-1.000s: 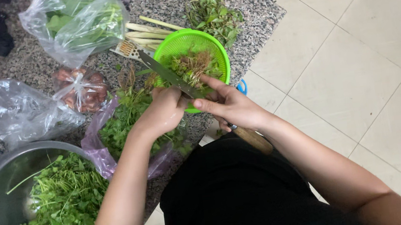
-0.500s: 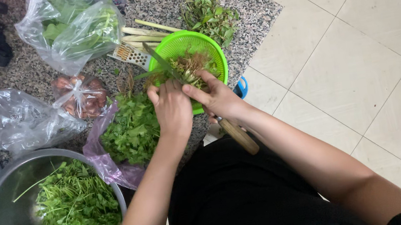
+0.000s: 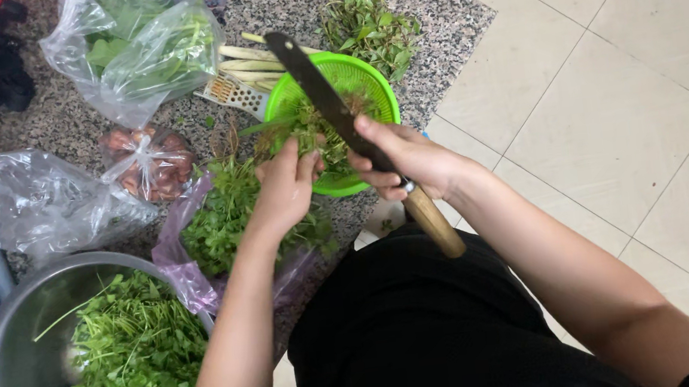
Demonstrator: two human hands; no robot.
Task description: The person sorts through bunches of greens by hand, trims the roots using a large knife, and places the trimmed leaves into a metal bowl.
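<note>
Herb bunch point(image 3: 303, 129), upper centre of the frame over the green colander point(image 3: 367, 87): the left hand point(image 3: 283, 187) clenches its stems; the right hand point(image 3: 410, 160) grips the knife point(image 3: 325, 100). Best keep fingertips tucked clear of the blade.

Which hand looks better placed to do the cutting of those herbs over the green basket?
The right hand, probably: it already grips the knife by its wooden handle, blade angled over the green basket. The left hand is pinching the bunch of herbs at the basket's edge, so it steadies.
</note>
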